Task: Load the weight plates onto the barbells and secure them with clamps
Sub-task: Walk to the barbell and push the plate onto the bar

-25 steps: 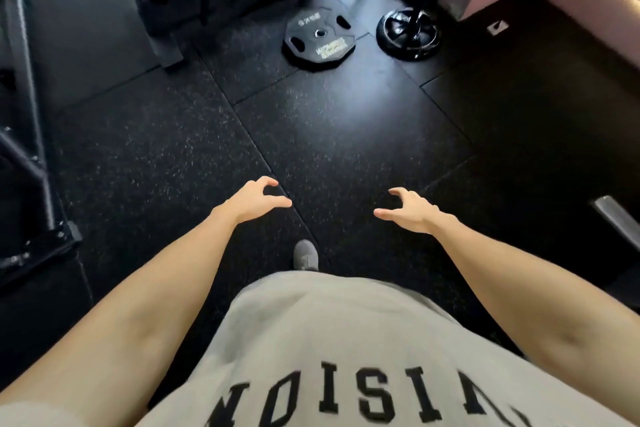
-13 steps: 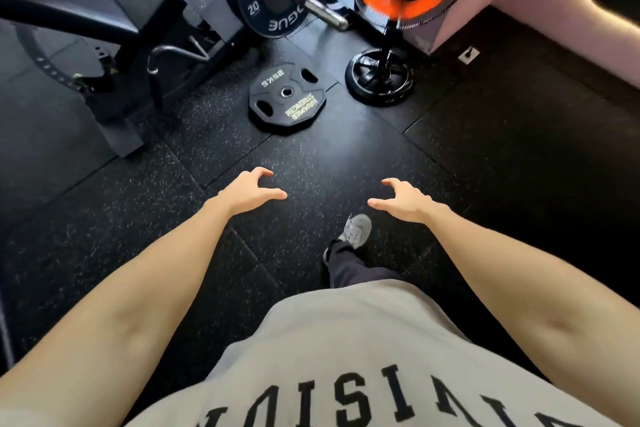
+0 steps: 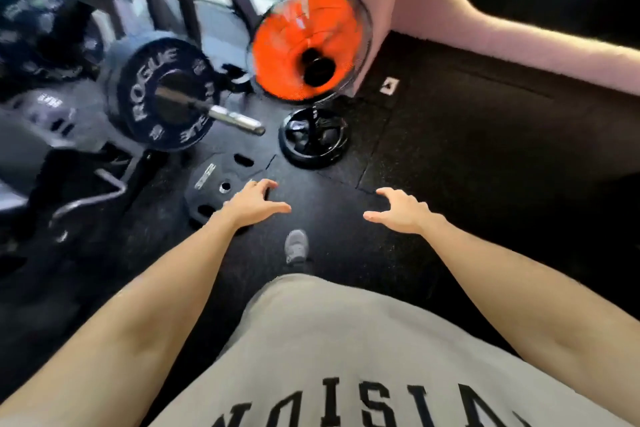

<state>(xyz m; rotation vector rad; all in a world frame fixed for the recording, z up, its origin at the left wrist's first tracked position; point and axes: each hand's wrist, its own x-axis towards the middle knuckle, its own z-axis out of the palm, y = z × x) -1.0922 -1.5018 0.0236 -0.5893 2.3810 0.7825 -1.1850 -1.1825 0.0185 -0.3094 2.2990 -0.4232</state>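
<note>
Both hands reach forward and down, empty: left hand (image 3: 254, 202) with fingers loosely curved above the edge of the flat weight plate (image 3: 221, 189) lying on the rubber floor (image 3: 467, 184), right hand (image 3: 401, 210) spread, well apart. Beyond, a Rogue plate (image 3: 162, 94) already sits on the barbell sleeve (image 3: 235, 120). An orange fan (image 3: 308, 45) stands beside it. A grey shoe (image 3: 296, 246) shows between the arms.

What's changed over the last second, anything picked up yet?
Nothing picked up. The person has walked toward the small plate on the floor; the left hand now reaches over its edge. The loaded barbell and fan have come into view. The right hand stays empty, fingers spread.
</note>
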